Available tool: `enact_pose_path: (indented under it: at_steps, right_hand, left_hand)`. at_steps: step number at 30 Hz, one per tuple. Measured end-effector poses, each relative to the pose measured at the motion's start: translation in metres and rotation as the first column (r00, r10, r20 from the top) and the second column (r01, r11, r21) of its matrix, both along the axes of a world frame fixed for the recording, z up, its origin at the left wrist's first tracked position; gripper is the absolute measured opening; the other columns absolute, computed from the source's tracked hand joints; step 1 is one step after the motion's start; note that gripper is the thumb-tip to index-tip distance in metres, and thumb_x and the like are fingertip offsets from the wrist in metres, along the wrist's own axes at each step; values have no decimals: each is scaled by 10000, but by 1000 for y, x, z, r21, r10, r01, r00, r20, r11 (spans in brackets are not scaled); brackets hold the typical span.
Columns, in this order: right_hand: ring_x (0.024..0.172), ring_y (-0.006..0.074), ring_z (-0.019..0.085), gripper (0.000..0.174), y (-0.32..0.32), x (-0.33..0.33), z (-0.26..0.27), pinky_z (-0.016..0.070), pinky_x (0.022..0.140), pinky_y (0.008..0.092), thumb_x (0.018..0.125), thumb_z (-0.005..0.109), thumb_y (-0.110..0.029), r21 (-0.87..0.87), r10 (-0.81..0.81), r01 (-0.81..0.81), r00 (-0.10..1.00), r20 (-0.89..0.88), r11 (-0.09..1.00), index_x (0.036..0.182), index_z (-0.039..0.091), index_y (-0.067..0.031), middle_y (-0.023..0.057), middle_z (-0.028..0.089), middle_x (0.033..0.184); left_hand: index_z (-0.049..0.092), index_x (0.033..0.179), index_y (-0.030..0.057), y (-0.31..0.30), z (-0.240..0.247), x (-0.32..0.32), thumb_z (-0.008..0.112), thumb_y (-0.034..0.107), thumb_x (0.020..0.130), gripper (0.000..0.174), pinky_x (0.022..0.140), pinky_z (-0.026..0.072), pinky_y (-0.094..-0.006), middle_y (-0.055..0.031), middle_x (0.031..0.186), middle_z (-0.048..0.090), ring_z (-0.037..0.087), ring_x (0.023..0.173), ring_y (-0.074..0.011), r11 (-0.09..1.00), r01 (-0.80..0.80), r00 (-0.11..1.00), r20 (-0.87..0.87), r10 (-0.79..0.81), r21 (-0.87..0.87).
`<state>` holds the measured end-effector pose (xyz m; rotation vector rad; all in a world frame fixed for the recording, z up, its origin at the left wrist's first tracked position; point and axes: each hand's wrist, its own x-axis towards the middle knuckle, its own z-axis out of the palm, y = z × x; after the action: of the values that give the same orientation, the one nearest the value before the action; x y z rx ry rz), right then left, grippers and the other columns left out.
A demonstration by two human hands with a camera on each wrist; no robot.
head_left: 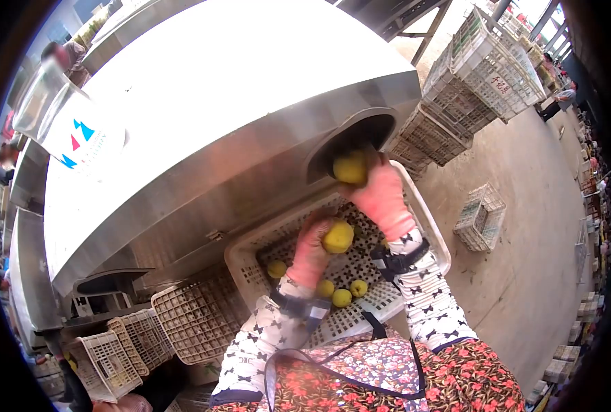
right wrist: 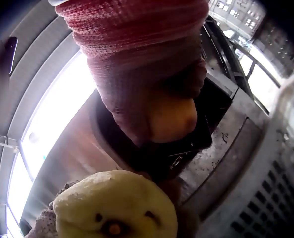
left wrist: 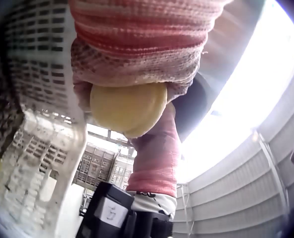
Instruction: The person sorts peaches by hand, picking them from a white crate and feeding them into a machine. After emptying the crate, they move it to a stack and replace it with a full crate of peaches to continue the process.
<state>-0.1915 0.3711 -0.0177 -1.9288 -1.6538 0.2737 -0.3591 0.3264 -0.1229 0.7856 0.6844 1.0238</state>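
Yellow fruit (head_left: pixel 338 237) in left grip (head_left: pixel 309 255) — dark hollow (right wrist: pixel 113 228) clear only in right-wrist view.

Gloves (head_left: pixel 385 200): pink, knitted
Sleeves (head_left: pixel 430 302): white, little black bows, dark blue ends
Wrist straps (head_left: pixel 411 259): black, with small boxes
Clothes (head_left: pixel 471 379): covered in flowers, many red

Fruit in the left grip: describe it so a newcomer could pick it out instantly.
By the white-topped counter sits a pale slotted crate. Over it, the left grip holds a yellow fruit, unlike the loose fruits below and the other held fruit at the dark opening.
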Motion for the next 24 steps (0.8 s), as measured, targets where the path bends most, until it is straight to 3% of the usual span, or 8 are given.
enact_pose_path:
  at_steps: [3,5,7,10,16,19,22,24]
  right_hand:
    - [1064,417,583,868,53,-14,-5,499,899,472,721,776,-544,-224,-28,34,999,27,974,1335,498,4,294,550,1194]
    - [1091,396,591,853,67,-1,-28,514,874,469,726,783,-534,172,-15,-12,988,154,985,1322,508,11,299,534,1242]
    - [1130,377,584,863,20,10,-22,509,907,435,707,824,-454,91,22,-18,999,-43,996,1350,488,14,279,537,1264]
    - [1173,338,571,898,-39,8,-25,484,966,389,677,869,-324,26,254,-253,956,-145,967,1398,452,13,240,538,1298]
    - [1197,297,551,896,-55,1,-36,433,1036,381,672,879,-294,31,317,-351,799,-511,936,1402,453,3,198,569,1295]
    - [1150,372,569,811,-52,-3,-24,456,1001,423,679,857,-383,129,286,-256,827,-484,958,1319,524,-12,229,591,1227]
    - [1093,374,593,761,-44,-6,-10,484,959,417,687,848,-384,58,98,-88,974,-204,994,1264,544,7,233,599,1175]
    - [1029,373,621,637,-15,-14,-8,519,893,439,729,801,-418,44,2,-5,998,59,999,1166,614,7,239,628,1104]
  left_hand:
    - [530,1249,20,-19,-52,-7,644,250,926,413,1011,487,-386,-138,1246,603,589,1154,-250,896,-4,826,-503,253,443]
    - [521,1262,27,-9,-31,-7,599,304,952,423,1011,487,-439,-160,1287,573,561,1199,-282,972,-78,970,208,126,-222]
    - [513,1278,46,-4,-27,-8,563,365,967,449,1004,474,-540,-178,1340,529,508,1259,-341,850,118,787,570,235,-514]
    - [501,1293,60,0,-18,-2,543,330,983,413,1019,471,-487,-154,1316,547,522,1246,-318,990,-8,999,-42,14,140]
    - [459,1314,12,10,37,11,643,271,956,478,950,511,-406,-138,1245,599,618,1082,-288,747,237,692,-648,319,621]
    - [499,1278,42,23,9,33,579,478,948,553,897,526,-428,-126,1168,625,633,1036,-285,924,76,942,-331,57,374]
    - [558,1210,86,22,55,35,530,585,929,573,806,544,-419,-95,1056,653,657,927,-253,895,199,946,316,-70,-398]
    - [600,1068,115,27,-15,24,580,502,928,411,690,532,-361,-55,898,638,624,741,-185,867,144,987,8,-160,-477]
